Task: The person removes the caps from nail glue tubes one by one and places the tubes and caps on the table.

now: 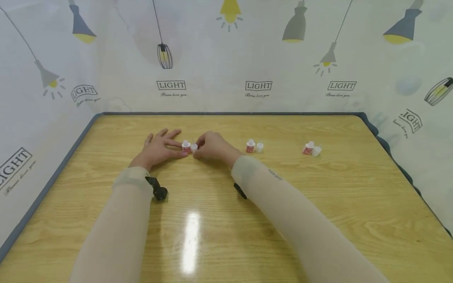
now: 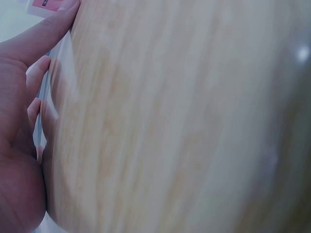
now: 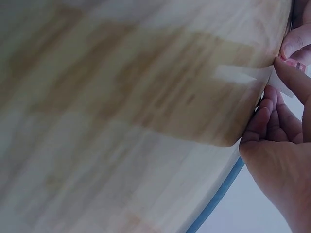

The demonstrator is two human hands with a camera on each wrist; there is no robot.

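At the left of the table, my left hand point(image 1: 160, 148) pinches a small white bottle point(image 1: 186, 149) with a red label between thumb and index finger, its other fingers spread out. In the left wrist view the thumb lies by the bottle's pink label point(image 2: 46, 5). Right beside the bottle stands a small translucent white cup point(image 1: 194, 147), which my right hand point(image 1: 214, 145) pinches between thumb and fingertips. The right wrist view shows the cup point(image 3: 281, 83) between these fingers, low at the table surface, with part of the bottle's label point(image 3: 295, 64) behind it.
A second red-labelled bottle point(image 1: 250, 147) stands mid-table with a small cup point(image 1: 260, 147) to its right. Farther right, a third bottle point(image 1: 309, 148) and another cup point(image 1: 316, 151) stand close together. A dark edge strip point(image 1: 226, 113) borders the wooden table point(image 1: 212, 236) before the printed wall covering.
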